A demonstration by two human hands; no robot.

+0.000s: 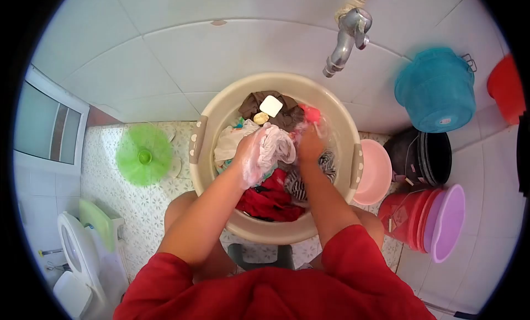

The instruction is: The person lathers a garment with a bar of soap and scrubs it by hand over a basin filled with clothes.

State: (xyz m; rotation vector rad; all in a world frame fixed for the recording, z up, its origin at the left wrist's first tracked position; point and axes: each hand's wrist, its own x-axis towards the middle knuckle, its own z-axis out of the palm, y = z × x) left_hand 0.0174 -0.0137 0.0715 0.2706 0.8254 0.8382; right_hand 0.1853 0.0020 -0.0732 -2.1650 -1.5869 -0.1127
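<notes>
A large beige washtub [207,171] in front of me holds several wet clothes. My left hand [251,152] is closed around a bunched white soapy cloth [276,146], with suds along the wrist. Close by on the right, my right hand [310,143] has curled, sudsy fingers near a pinkish item; what they hold is unclear. Just beyond it lies a bright pink object [311,115]. On a brown garment [287,118] rest a white rounded-square piece [271,106] and a yellowish lump [260,118]. Red clothing [270,201] and a striped garment [295,185] lie nearest me.
A metal tap [346,41] juts from the tiled wall above the tub. Right of it are a pink basin [375,174], a black bucket [430,160], red buckets [400,218] and a hanging blue tub [439,91]. A green round item [144,156] and a toilet [80,248] are left.
</notes>
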